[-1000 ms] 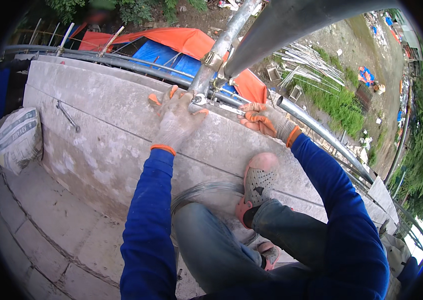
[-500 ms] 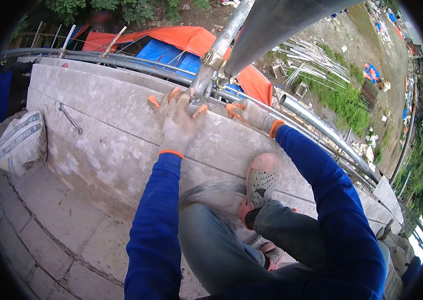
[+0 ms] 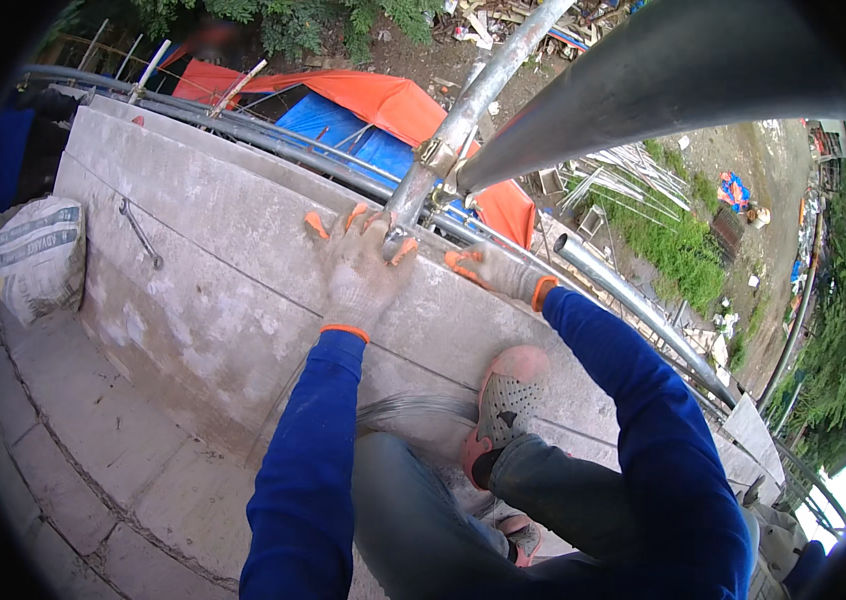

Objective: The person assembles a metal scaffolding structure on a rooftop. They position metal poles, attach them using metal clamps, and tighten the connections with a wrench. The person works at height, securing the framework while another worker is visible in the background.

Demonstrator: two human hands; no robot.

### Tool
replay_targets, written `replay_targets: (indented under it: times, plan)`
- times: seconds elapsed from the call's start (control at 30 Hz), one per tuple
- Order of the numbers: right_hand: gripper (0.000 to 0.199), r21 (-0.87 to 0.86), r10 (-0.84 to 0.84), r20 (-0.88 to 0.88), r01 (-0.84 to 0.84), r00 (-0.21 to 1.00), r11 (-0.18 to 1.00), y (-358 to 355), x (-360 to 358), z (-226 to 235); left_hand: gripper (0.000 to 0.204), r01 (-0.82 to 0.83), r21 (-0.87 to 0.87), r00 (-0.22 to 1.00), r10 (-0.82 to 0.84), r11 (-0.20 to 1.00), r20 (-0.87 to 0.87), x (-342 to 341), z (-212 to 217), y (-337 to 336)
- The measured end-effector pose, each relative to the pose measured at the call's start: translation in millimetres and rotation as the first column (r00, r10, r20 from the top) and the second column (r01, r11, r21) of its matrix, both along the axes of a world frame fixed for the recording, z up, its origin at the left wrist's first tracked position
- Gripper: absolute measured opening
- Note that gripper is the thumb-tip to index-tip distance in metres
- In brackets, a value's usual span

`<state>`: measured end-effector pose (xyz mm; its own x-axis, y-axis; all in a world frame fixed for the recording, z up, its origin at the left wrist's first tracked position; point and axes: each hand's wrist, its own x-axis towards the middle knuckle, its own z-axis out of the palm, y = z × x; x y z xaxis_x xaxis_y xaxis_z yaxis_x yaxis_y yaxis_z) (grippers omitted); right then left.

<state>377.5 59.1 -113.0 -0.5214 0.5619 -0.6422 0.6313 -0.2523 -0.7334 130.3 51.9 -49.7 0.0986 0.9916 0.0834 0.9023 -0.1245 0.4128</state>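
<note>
Okay, both gloved hands are at the far edge of the pale concrete wall [image 3: 213, 250]. Left hand [image 3: 356, 268]: palm down, fingers spread, thumb by the foot of the galvanized pipe [image 3: 458, 115]. Fingertips go over the edge, so can't make out whether it's gripping anything underneath. Right hand [image 3: 505, 272]: just right of the pipe foot, fingers bent, pointing left; can't tell if there's something in it.

Pipe slants up and to the far right from between the hands, clamp [image 3: 431, 152] on it above the foot. Thick dark tube [image 3: 663, 85] passes to its right, close to the camera. Long rails [image 3: 253, 135] run beyond the wall; separate hollow pipe [image 3: 643, 315] to the right of the right hand.

On the wall, well left of the left hand: a wrench [image 3: 141, 235], lying loose. White sack [image 3: 38, 258] further left. Wire coil [image 3: 418, 406] near side, beside the pink-and-grey shoe [image 3: 511, 398]. Orange tarp [image 3: 368, 98] and blue tarp [image 3: 333, 125] below, far side.
</note>
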Motion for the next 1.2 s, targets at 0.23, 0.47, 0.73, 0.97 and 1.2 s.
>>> replay_targets:
  times: [0.23,0.47,0.73,0.97,1.2]
  plan:
    - [0.058,0.17,-0.071,-0.185,0.103,0.98,0.98,-2,-21,-49,0.04,-0.053,-0.034,0.999,0.053,0.998,0.005,-1,-2,0]
    - [0.057,0.271,0.151,-0.017,-0.141,0.988,0.952,3,-12,-31,0.05,-0.092,-0.079,0.995,0.09,0.993,-0.037,0,4,1]
    - [0.03,0.306,0.144,0.21,-0.205,0.967,0.93,6,-20,80,0.055,-0.057,-0.273,0.995,0.033,0.96,-0.092,-7,4,0]
    - [0.015,0.485,0.288,0.516,-0.552,0.807,0.678,33,-51,153,0.048,-0.011,-0.176,0.996,-0.005,0.984,-0.085,-7,15,3]
    - [0.007,0.618,0.432,0.518,-0.672,0.738,0.407,75,-75,167,0.049,-0.007,-0.079,1.0,0.008,0.997,0.011,-12,16,1]
